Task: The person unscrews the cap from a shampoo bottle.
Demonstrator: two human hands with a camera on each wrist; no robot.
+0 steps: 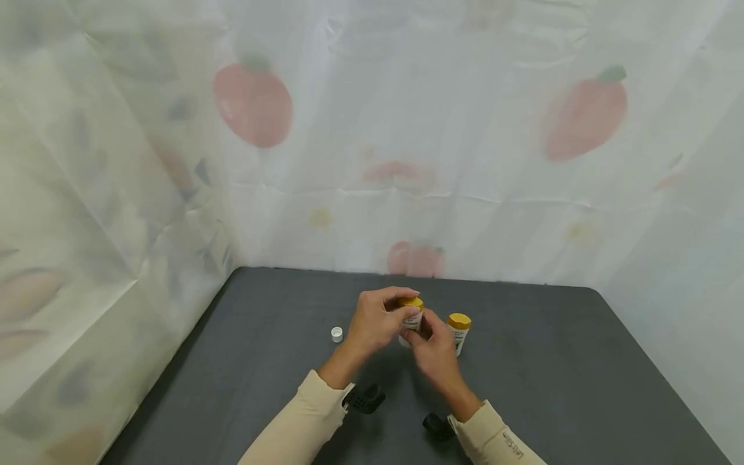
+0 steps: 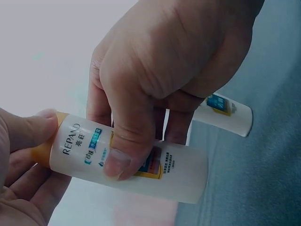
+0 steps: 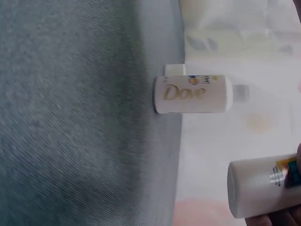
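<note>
Both hands are on one white REPAND bottle point(image 2: 188, 165) with a yellow cap point(image 1: 411, 301), raised over the dark table. At the top, my left hand point(image 1: 369, 323) pinches the cap between thumb and fingers. Lower down, my right hand point(image 1: 437, 352) grips the bottle's body, its thumb pressed across the label in the left wrist view. The bottle's base point(image 3: 235, 188) shows at the edge of the right wrist view. Just right of my right hand stands a second white bottle with a yellow cap point(image 1: 459, 320).
A small white cap point(image 1: 336, 334) lies on the dark table point(image 1: 279, 387), left of my hands. In the right wrist view a white Dove bottle point(image 3: 193, 94) stands upright near that cap, its narrow neck showing. Printed sheeting point(image 1: 349, 129) hangs behind the table.
</note>
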